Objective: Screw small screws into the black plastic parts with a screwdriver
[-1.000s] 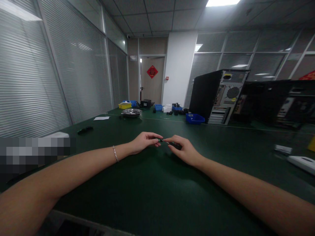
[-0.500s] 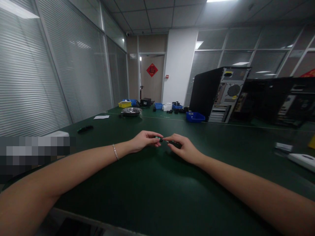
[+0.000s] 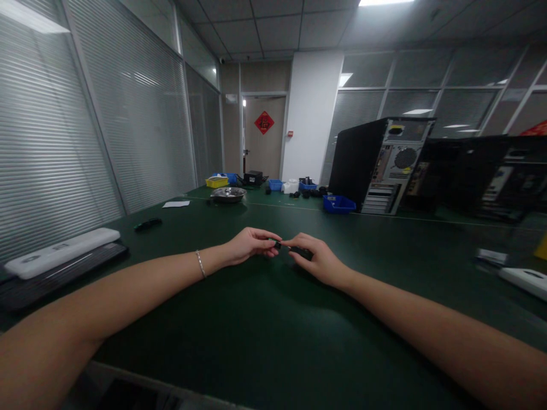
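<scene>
Left hand (image 3: 252, 247) pinches a small piece (image 3: 277, 245); right hand (image 3: 319, 262) (just beside it) grips a tool (image 3: 301, 252).

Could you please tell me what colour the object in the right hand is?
The object looks black, best seen in the head view.

On the table (image 3: 256, 330), beyond the left hand (image 3: 255, 246), lies a bowl (image 3: 228, 196); rightward, a computer tower (image 3: 359, 162) (bin (image 3: 339, 205) beside it).

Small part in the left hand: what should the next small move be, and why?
Perhaps ease the dark tool toward the small part, because the left hand pinches that part while the right hand holds the tool close by; whether they touch is unclear.
</scene>
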Available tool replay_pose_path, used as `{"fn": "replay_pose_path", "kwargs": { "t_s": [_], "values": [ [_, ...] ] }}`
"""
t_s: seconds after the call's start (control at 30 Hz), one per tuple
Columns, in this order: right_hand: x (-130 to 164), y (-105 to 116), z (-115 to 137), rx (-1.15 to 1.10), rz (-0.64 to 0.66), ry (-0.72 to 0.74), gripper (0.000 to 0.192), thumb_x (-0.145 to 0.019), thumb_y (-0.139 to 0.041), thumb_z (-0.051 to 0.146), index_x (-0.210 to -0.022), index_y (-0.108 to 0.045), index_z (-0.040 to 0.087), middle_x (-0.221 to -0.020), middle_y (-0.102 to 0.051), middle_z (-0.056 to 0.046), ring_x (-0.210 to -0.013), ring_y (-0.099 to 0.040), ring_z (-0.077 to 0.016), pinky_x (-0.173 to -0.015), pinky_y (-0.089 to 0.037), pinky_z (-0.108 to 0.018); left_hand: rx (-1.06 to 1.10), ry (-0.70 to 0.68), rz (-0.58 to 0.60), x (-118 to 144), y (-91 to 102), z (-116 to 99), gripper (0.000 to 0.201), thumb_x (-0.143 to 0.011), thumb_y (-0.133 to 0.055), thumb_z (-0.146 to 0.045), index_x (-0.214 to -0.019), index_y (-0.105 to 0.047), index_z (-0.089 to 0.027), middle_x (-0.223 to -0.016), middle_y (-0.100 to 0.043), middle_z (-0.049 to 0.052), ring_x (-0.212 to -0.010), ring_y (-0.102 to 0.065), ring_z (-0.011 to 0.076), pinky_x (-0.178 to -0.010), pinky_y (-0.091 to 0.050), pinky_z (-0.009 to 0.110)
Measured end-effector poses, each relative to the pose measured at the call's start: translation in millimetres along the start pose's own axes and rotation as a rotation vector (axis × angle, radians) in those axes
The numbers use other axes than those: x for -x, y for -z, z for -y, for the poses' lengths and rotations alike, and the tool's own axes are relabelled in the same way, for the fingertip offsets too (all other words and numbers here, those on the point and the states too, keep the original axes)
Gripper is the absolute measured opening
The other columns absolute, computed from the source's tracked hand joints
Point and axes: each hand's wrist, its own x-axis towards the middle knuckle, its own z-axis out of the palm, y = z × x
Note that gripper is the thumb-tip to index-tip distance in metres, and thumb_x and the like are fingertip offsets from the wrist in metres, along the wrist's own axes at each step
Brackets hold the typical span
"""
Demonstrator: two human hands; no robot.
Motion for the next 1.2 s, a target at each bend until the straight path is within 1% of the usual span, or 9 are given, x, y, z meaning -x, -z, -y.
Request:
{"fn": "replay_pose_path", "kwargs": {
  "t_s": [0.23,0.37,0.57,0.67,0.8,0.93,1.07,1.2],
  "values": [
    [0.1,-0.7,-2.1,-0.019,0.000,0.006,0.033,-0.085,-0.053,0.019,-0.117,-0.058,0.024,-0.099,-0.060,-0.006,-0.090,-0.056,-0.0180,-0.081,-0.045,-0.032,0.027,0.023,-0.006,0.9,-1.9,-2.9,0.028,-0.074,-0.068,-0.014,-0.102,-0.065,-0.009,-0.089,-0.069,0.011,-0.075,-0.065,0.0137,-0.074,-0.052,0.027],
    [0.0,-0.8,-2.1,-0.026,0.004,-0.003,0.033,-0.085,-0.053,0.019,-0.117,-0.058,0.024,-0.099,-0.060,-0.006,-0.091,-0.056,-0.0182,-0.081,-0.045,-0.032,0.026,0.019,0.010,1.7,-1.5,-3.1,0.028,-0.075,-0.066,-0.014,-0.103,-0.064,-0.010,-0.092,-0.068,0.011,-0.078,-0.065,0.0146,-0.076,-0.052,0.028],
    [0.3,0.9,-0.6,-0.014,-0.015,-0.004,0.032,-0.085,-0.053,0.019,-0.116,-0.058,0.023,-0.097,-0.061,-0.007,-0.089,-0.057,-0.0179,-0.080,-0.045,-0.032,0.025,0.020,0.010,1.9,-0.8,-3.2,0.030,-0.075,-0.067,-0.015,-0.105,-0.064,-0.010,-0.086,-0.069,0.010,-0.077,-0.065,0.0146,-0.076,-0.052,0.028],
    [0.7,1.4,-0.8,-0.017,-0.022,-0.004,0.031,-0.085,-0.053,0.020,-0.115,-0.059,0.023,-0.095,-0.061,-0.007,-0.088,-0.057,-0.0181,-0.079,-0.045,-0.032,0.016,0.020,0.018,1.7,-0.9,-3.6,0.031,-0.076,-0.067,-0.016,-0.106,-0.063,-0.010,-0.087,-0.069,0.010,-0.078,-0.065,0.0151,-0.077,-0.052,0.029],
    [0.7,1.5,0.3,-0.014,-0.013,0.001,0.031,-0.084,-0.054,0.020,-0.114,-0.061,0.023,-0.095,-0.062,-0.006,-0.088,-0.057,-0.0182,-0.079,-0.045,-0.032,0.007,0.016,0.002,1.6,-2.4,-3.7,0.030,-0.075,-0.068,-0.018,-0.104,-0.064,-0.010,-0.085,-0.069,0.010,-0.076,-0.065,0.0146,-0.075,-0.052,0.028],
    [0.3,2.0,2.5,-0.021,0.007,0.001,0.030,-0.084,-0.054,0.020,-0.113,-0.061,0.023,-0.096,-0.062,-0.006,-0.089,-0.057,-0.0178,-0.081,-0.044,-0.032,-0.014,0.004,0.001,3.3,-7.0,-5.5,0.032,-0.074,-0.069,-0.020,-0.102,-0.061,-0.009,-0.080,-0.068,0.009,-0.071,-0.065,0.0146,-0.073,-0.051,0.030],
    [0.6,3.1,3.0,-0.043,0.027,-0.020,0.030,-0.085,-0.054,0.022,-0.113,-0.061,0.023,-0.095,-0.062,-0.006,-0.088,-0.057,-0.0179,-0.079,-0.045,-0.032,-0.032,-0.002,-0.015,4.1,-11.0,-7.7,0.030,-0.071,-0.072,-0.021,-0.095,-0.059,-0.009,-0.075,-0.066,0.008,-0.069,-0.064,0.0148,-0.070,-0.050,0.030],
    [1.3,5.9,3.8,-0.055,0.043,-0.062,0.028,-0.085,-0.054,0.023,-0.112,-0.062,0.022,-0.096,-0.062,-0.006,-0.085,-0.057,-0.0178,-0.075,-0.045,-0.031,-0.113,-0.016,0.012,1.5,-6.9,-7.1,0.029,-0.073,-0.069,-0.025,-0.096,-0.060,-0.010,-0.082,-0.066,0.008,-0.072,-0.062,0.0134,-0.073,-0.048,0.030]
  ]
}}
